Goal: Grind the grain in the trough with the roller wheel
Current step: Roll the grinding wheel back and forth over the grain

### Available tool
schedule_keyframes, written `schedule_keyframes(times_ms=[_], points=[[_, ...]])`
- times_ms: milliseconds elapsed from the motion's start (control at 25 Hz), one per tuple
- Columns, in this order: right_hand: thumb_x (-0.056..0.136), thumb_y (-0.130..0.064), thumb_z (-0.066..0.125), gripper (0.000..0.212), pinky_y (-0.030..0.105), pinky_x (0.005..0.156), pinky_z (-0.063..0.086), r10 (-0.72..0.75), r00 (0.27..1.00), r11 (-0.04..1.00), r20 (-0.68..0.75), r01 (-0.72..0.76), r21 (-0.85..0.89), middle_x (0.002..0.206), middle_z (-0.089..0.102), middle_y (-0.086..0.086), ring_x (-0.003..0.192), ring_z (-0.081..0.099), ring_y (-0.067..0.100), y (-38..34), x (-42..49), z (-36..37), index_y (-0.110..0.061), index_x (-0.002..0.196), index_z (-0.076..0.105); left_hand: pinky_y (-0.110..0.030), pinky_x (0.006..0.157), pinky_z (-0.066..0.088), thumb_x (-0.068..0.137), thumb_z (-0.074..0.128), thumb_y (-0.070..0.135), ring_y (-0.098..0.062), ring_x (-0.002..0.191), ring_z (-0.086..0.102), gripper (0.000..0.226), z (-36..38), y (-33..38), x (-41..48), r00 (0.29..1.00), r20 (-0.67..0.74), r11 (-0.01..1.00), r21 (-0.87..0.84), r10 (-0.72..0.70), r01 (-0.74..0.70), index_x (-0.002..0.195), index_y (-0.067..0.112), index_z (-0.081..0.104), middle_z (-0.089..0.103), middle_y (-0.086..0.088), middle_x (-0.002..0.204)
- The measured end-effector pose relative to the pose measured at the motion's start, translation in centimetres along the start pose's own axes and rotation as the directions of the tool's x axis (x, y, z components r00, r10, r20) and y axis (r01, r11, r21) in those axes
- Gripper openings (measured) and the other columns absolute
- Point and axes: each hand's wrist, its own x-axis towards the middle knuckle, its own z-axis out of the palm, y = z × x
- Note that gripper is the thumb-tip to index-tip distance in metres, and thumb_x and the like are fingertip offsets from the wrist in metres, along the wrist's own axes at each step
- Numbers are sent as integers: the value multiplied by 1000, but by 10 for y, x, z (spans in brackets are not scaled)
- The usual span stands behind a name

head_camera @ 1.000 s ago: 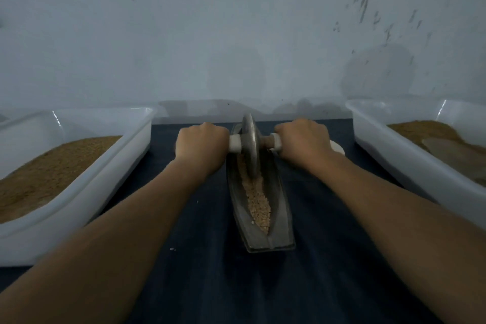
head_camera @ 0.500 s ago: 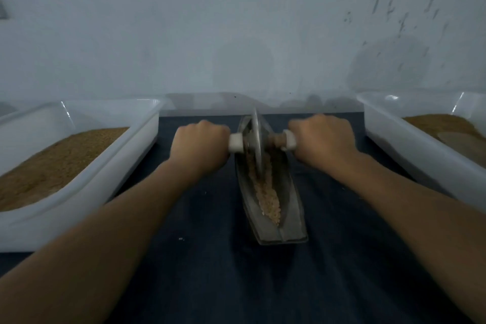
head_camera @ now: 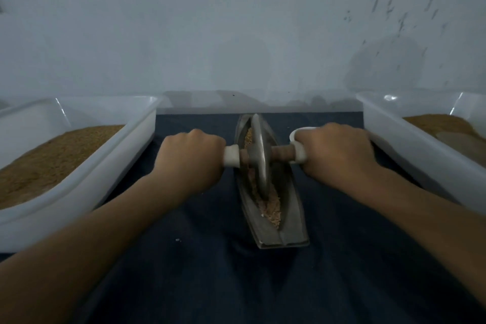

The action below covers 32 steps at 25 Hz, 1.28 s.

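Pretty simple setup: a grey metal disc roller wheel (head_camera: 259, 155) stands upright in a long, boat-shaped dark metal trough (head_camera: 292, 218), roughly mid-length. Its rim is down in the pale crushed grain (head_camera: 271, 209) lying along the groove. The trough sits on a dark blue cloth (head_camera: 210, 271).

The person's left hand (head_camera: 190, 159) is fisted tight round the white handle (head_camera: 231, 156) on its side of the brown axle (head_camera: 282, 153). The right hand (head_camera: 334, 151) is wrapped round the other one, fingers fully curled.

There's a white plastic left tub (head_camera: 105, 166) and a matching right tub (head_camera: 394, 144), both holding brown meal. A greyish shape lies in the right one; can't make out what.
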Motion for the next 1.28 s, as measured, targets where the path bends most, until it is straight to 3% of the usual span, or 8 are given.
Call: schedule_keyframes(times_ms=[200,440,560,760,880,1040,1120,1280], points=[[93,-44,61,26,32,60,40,76,967,982,245,-116,151,82,59,-5,78,61,24,-4,41,8,-29,78,45,-35,61,38,89,59,32,-22,69,49,13,-2,6,45,974,209,995,-27,-89,97,99,26,65,58,1,85],[73,-45,55,25,16,49,6,-57,983,995,-174,71,76,57,14,-15,52,5,-3,12,-34,-7,-30,71,36,-15,48,7,54,76,38,-8,43,4,40,-13,-6,-18,980,-155,992,2,125,-126,59,33,37,11,13,54],[81,-39,64,27,20,44,20,-9,999,1000,-33,10,25,56,32,-13,45,29,8,3,-8,5,-28,70,42,-22,45,18,71,70,35,-11,42,18,21,3,2,-1,999,-32,1000,17,0,1,67,29,51,28,9,56],[93,-36,64,13,31,59,41,85,979,992,188,-100,75,88,66,1,78,62,26,-3,47,14,-26,90,57,-34,59,37,89,59,34,-21,65,48,13,5,6,48,976,178,990,-40,-124,133,93,23,64,51,2,77],[83,-41,65,32,22,46,22,2,1000,997,20,-3,72,61,38,-11,50,35,11,3,3,6,-29,73,38,-27,47,24,80,64,44,-13,49,29,21,1,3,17,998,65,999,-40,-8,11,74,29,52,34,8,63],[68,-41,59,25,15,53,1,-32,981,998,-189,43,55,56,9,-15,51,3,-4,10,-29,-10,-28,66,38,-15,47,10,59,68,50,-5,44,6,32,-9,-5,-9,983,-129,991,10,133,-132,59,35,41,12,14,55],[74,-37,65,25,18,47,9,12,1000,1000,-21,-13,-15,54,27,-13,45,21,4,2,-8,-5,-29,68,42,-24,46,25,73,66,47,-11,45,26,25,1,-1,3,999,40,999,-2,33,-33,67,30,50,31,10,58],[92,-37,63,12,31,59,37,121,963,984,241,-148,99,85,62,-3,77,59,23,-5,36,8,-29,87,55,-34,59,37,88,58,35,-21,65,47,12,-2,6,46,977,183,993,-31,-107,115,93,26,65,50,3,76]])
